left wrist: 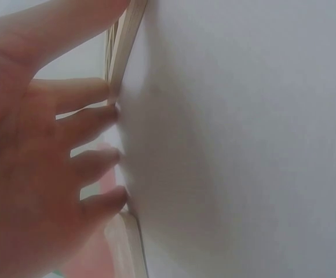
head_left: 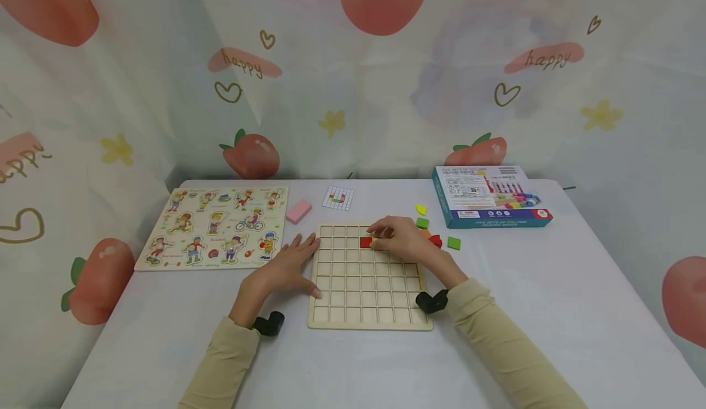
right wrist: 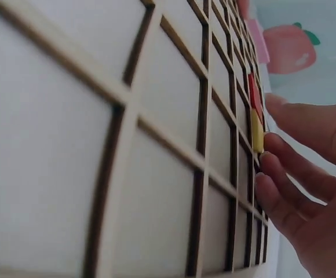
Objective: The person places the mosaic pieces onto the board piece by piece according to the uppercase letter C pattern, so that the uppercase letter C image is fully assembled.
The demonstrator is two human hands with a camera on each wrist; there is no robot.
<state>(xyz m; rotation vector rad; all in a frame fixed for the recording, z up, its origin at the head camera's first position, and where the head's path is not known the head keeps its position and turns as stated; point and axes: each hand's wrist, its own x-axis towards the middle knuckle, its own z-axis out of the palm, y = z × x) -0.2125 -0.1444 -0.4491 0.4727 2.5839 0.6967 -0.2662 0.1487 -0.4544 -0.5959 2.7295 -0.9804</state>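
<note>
A square wooden grid board [head_left: 353,317] lies on the table. In its upper rows a red tile [head_left: 366,243] sits beside a yellow tile [right wrist: 257,130]. My right hand [head_left: 405,238] is over the board's upper right, its thumb and fingertips curled about the yellow tile, which they partly hide in the head view. My left hand [head_left: 287,267] rests along the board's left edge with fingers spread, thumb at the lower side. From the left wrist, the straight fingers [left wrist: 95,121] show against the board's edge [left wrist: 124,52].
Green tiles [head_left: 454,243], a yellow piece [head_left: 421,209] and red and orange pieces [head_left: 435,240] lie right of the board. Behind it are a pink block [head_left: 299,211] and a grid pattern card [head_left: 338,198]. A picture puzzle board [head_left: 212,228] lies left, a box [head_left: 491,197] back right.
</note>
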